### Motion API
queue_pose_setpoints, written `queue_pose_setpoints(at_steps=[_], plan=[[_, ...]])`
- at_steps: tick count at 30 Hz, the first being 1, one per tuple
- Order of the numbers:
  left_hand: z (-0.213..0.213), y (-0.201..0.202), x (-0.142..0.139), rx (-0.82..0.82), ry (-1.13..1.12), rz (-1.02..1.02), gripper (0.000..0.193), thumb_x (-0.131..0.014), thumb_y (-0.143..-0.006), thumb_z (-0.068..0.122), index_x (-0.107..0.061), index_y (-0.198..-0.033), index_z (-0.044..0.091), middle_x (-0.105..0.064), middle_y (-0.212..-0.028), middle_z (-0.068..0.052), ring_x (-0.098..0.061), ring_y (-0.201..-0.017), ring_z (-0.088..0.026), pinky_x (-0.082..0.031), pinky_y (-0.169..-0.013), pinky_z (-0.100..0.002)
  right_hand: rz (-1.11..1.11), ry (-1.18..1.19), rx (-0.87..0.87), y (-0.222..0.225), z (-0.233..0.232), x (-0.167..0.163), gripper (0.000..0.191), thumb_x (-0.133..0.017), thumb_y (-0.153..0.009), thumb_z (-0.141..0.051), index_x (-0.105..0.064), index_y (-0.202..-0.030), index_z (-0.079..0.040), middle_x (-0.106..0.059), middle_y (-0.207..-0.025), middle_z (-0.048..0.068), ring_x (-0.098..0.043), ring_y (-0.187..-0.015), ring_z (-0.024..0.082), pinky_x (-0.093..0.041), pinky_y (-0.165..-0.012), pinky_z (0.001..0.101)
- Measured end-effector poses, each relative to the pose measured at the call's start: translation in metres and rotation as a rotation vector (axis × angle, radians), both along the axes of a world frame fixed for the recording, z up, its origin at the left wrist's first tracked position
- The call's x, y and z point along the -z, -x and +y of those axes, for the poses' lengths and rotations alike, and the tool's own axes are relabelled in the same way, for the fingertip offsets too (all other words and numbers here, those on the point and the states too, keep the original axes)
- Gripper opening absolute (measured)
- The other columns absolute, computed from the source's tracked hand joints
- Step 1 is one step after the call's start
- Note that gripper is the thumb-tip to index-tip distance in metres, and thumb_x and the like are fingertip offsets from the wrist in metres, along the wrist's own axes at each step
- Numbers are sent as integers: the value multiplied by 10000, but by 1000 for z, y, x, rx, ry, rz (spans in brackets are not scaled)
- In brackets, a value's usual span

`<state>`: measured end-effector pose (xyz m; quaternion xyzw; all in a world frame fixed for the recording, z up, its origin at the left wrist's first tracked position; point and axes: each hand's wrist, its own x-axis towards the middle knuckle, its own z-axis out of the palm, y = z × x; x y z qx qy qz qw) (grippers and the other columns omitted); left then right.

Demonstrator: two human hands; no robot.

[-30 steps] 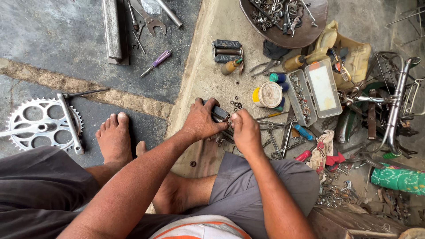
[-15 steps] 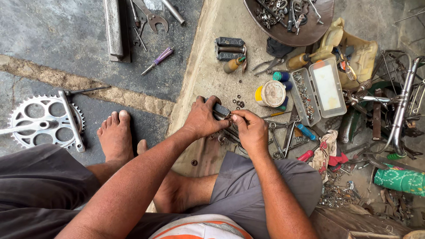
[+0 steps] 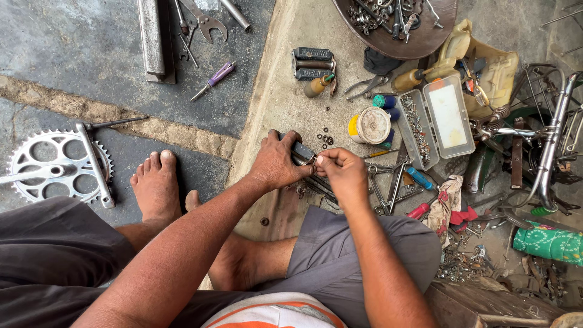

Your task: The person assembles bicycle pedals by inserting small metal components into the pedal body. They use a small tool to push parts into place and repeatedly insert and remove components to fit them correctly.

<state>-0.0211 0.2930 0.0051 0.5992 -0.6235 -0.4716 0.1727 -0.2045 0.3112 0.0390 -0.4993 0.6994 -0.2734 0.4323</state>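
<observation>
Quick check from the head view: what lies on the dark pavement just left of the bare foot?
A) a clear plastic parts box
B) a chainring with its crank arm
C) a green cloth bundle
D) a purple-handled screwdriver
B: the toothed chainring with its crank arm lies flat on the dark pavement just left of the bare foot, while the other three things lie elsewhere.
</observation>
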Motion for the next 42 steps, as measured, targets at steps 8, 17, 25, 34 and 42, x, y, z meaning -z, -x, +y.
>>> queue_pose_setpoints(at_steps=[8, 17, 25, 34, 42], plan=[[1, 3, 0, -43, 10, 37, 771, -826, -660, 527, -602, -1292, 144, -507, -1213, -258, -551, -1153, -455, -493, -996, -511, 468, 405, -183, -24, 14, -24, 128, -772, -878, -116, -751, -982, -44, -757, -905, 106, -748, -763, 226, -593, -691, 341], [-2, 4, 3, -30, -7, 21, 782, -824, -652, 495, -589, -1308, 140, -509, -1207, -252, -572, -1143, -441, -512, -983, -495, 653, 696, -544, -18, 13, -31, 133, -728, -858, -15, -711, -989, -22, -710, -1002, 131, -694, -925, 335, -565, -823, 413], [-3, 2, 3, -31, -3, 45, 772, -823, -664, 521, -596, -1292, 134, -509, -1201, -241, -551, -1160, -426, -503, -980, -500, 469, 535, -360, -13, 8, -22, 100, -752, -898, -54, -707, -983, -27, -736, -984, 123, -737, -902, 284, -591, -775, 378], [-3, 5, 5, -37, -8, 20, 797, -824, -657, 552, -593, -1299, 140, -510, -1200, -249, -563, -1142, -436, -510, -974, -501, 602, 741, -447, -19, 17, -18, 161, -710, -916, -18, -689, -1075, -10, -705, -1059, 146, -689, -998, 329, -562, -884, 409], [0, 4, 6, -56, 30, 22, 767, -813, -683, 567, -612, -1279, 128, -527, -1184, -258, -576, -1126, -442, -514, -970, -509, 668, 636, -433, -14, 7, -7, 101, -709, -963, -117, -659, -952, -30, -682, -931, 141, -664, -874, 354, -540, -788, 450]])
